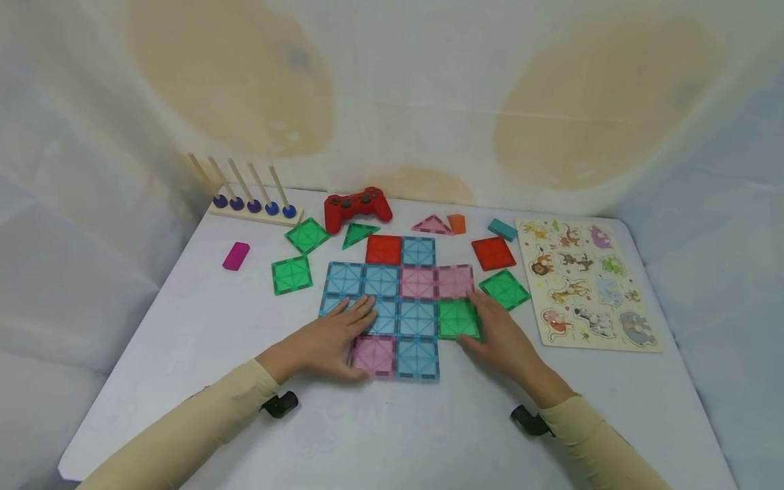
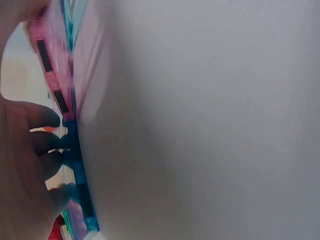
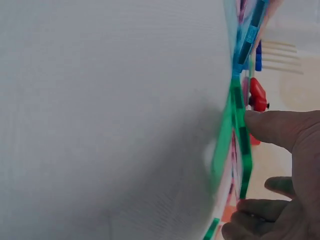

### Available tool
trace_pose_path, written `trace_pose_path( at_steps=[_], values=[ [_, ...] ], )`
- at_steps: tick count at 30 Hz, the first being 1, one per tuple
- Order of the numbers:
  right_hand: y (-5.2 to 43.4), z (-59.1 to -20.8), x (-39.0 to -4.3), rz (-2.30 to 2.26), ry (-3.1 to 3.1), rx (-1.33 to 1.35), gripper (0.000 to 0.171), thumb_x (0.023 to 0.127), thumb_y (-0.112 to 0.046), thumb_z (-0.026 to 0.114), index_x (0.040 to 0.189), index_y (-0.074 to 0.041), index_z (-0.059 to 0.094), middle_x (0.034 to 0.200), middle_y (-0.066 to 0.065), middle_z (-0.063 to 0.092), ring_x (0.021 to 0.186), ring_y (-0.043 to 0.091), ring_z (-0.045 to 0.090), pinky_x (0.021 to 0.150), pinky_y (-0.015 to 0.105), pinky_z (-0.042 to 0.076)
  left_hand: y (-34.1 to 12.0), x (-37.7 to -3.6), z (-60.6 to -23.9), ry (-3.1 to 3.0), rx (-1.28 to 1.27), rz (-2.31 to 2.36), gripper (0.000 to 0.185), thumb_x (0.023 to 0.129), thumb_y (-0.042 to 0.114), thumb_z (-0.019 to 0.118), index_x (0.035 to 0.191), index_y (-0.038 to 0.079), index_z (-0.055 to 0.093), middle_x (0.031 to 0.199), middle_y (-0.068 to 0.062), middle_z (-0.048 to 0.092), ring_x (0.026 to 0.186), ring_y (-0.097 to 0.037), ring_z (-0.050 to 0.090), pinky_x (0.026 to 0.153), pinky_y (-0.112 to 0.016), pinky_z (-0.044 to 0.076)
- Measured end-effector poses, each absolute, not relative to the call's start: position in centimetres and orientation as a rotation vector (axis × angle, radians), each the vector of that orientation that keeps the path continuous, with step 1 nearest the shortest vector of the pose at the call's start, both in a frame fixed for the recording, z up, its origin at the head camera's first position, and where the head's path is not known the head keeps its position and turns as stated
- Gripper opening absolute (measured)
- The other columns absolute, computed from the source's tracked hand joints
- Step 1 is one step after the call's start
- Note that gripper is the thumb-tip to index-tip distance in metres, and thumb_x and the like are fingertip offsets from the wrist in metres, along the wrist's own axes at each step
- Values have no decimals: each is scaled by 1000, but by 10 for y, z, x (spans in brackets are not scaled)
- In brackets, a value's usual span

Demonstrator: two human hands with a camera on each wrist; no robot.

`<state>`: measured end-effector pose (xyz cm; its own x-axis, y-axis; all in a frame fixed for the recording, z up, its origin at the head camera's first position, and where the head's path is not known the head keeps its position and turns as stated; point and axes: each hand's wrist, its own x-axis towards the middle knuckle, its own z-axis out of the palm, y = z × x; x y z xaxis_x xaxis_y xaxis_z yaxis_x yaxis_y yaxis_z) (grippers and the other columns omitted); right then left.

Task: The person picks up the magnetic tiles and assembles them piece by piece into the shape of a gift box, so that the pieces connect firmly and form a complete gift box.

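Note:
Several square magnetic tiles lie edge to edge as one sheet in the head view. My left hand [image 1: 335, 335] rests spread over the blue tiles [image 1: 381, 280] on the sheet's left side. Its thumb reaches along the pink tile [image 1: 375, 356] at the near edge, and its fingers extend over blue tiles in the left wrist view. At the sheet's right side, my right hand [image 1: 499, 333] touches the green tile [image 1: 456, 318]. In the right wrist view its thumb meets that tile's edge, with the loosely extended fingers by the far corner.
Loose green tiles [image 1: 292, 275] lie left of the sheet; a red tile [image 1: 493, 254] lies to its right. Farther out are a wooden animal puzzle [image 1: 612, 284], a red game controller [image 1: 356, 207], a peg stand [image 1: 256, 213] and a magenta block [image 1: 236, 256].

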<state>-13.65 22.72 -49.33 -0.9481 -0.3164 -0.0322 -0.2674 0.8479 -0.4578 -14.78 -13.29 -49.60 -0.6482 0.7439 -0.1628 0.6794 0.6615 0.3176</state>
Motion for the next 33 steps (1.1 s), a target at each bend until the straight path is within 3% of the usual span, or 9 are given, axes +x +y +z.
trace_pose_path(
  at_steps=[12,21,33],
  values=[
    [229,-479,-138,-795,2918,-668,90,86,-27,83,159,-11,33,165,11,29,148,37,31,108,59,42,-142,-160,-492,2592,861,624,73,99,59,52,160,23,35,165,5,30,152,-24,28,118,-53,33],
    [223,-478,-144,-836,2895,-830,95,84,-33,85,161,-15,31,167,5,25,148,34,32,107,58,44,-141,-162,-491,2641,865,697,66,104,59,42,156,18,45,159,-1,42,148,-23,38,116,-53,35],
    [211,-477,-146,-827,2830,-816,102,84,-40,84,163,-17,24,167,5,24,149,32,30,112,57,39,-140,-159,-496,2632,825,793,62,106,54,41,156,18,44,161,-1,40,149,-24,35,118,-54,32]
  ],
)
